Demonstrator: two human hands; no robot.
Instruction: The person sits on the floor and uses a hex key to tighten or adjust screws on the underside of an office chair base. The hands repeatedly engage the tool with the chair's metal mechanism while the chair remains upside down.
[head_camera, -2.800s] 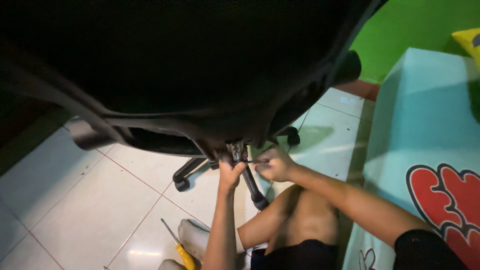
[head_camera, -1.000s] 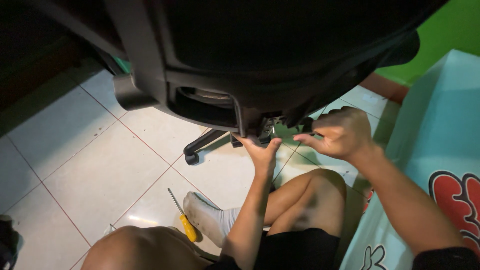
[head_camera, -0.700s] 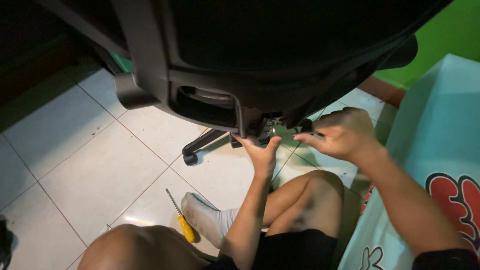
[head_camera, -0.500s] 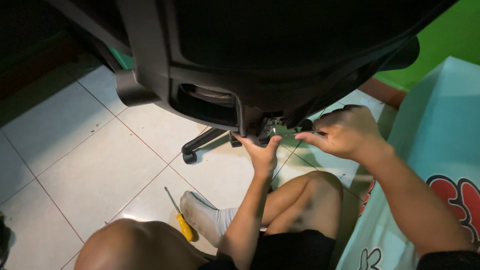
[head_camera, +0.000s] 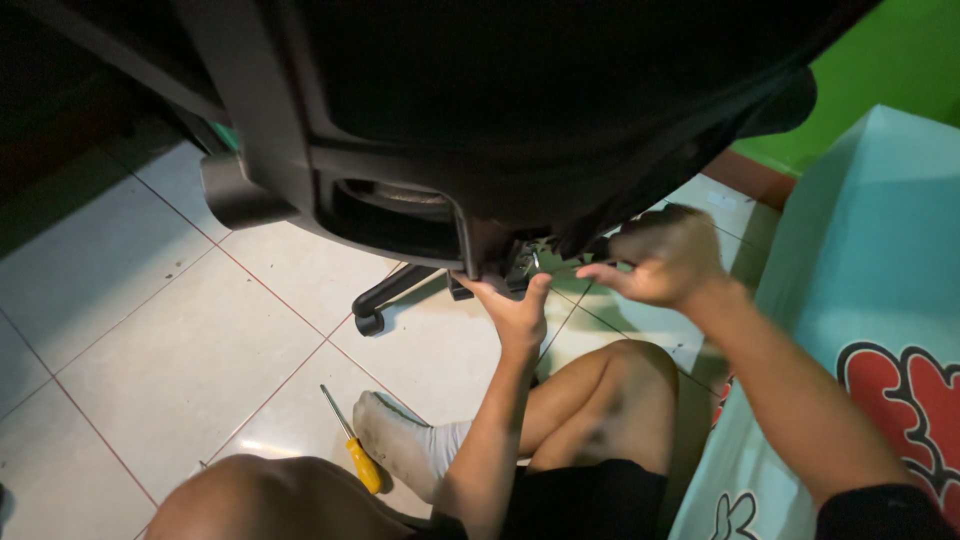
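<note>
Head view: the black plastic underside of the office chair tilts overhead. Left hand presses open-palmed at its bracket; right hand is curled, contents unclear. Fastening seems unfinished; the yellow-handled screwdriver lies unused on the tiles.

The chair is black all over, and its wheeled legs are black too. The floor has pale white tiles with thin reddish-brown lines between them. The screwdriver lying on the floor has a yellow handle and a silver-grey shaft. The sock is white with grey dirty marks. The shorts are black, and the sleeve at the near right is black as well. The wall at the far right is bright green. The big box on the right is light blue-green, with a red shape outlined in black and white.
</note>
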